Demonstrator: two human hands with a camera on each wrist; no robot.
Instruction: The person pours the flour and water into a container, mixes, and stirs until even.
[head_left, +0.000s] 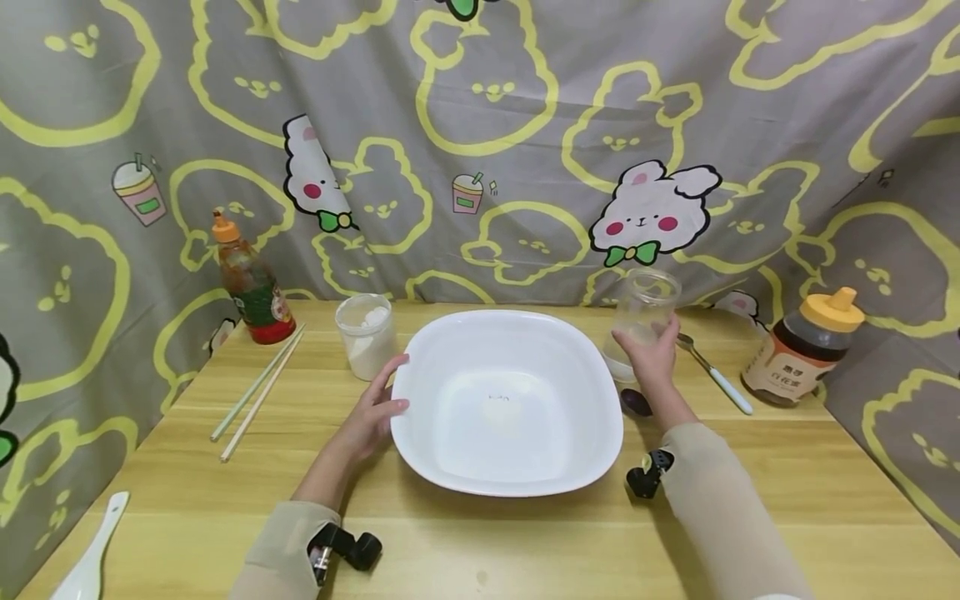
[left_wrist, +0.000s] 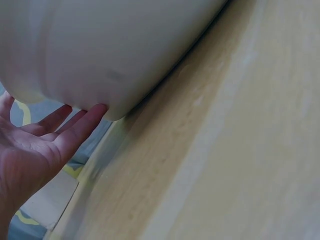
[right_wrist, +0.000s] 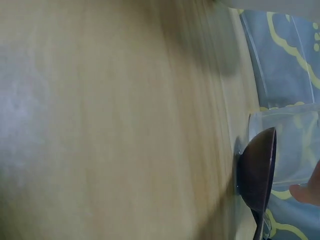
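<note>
A white basin point(head_left: 506, 408) stands in the middle of the wooden table. My left hand point(head_left: 372, 412) is at its left side, thumb and fingers spread against the rim. In the left wrist view, the fingertips of that hand point(left_wrist: 55, 135) touch the basin's outer wall point(left_wrist: 100, 55) with the fingers nearly straight. Right of the basin, my right hand point(head_left: 652, 354) grips a clear jar point(head_left: 647, 296) between thumb and fingers. A dark spoon point(right_wrist: 257, 170) lies just in front of the jar; its bowl shows beside the right wrist in the head view.
A jar of white powder point(head_left: 369, 342) stands behind my left hand. Farther left are a sauce bottle point(head_left: 255, 287), two chopsticks point(head_left: 262, 392) and a white spoon point(head_left: 93, 550). To the right lie a blue-handled utensil point(head_left: 716, 375) and a honey bottle point(head_left: 798, 350). A patterned curtain point(head_left: 517, 175) hangs behind.
</note>
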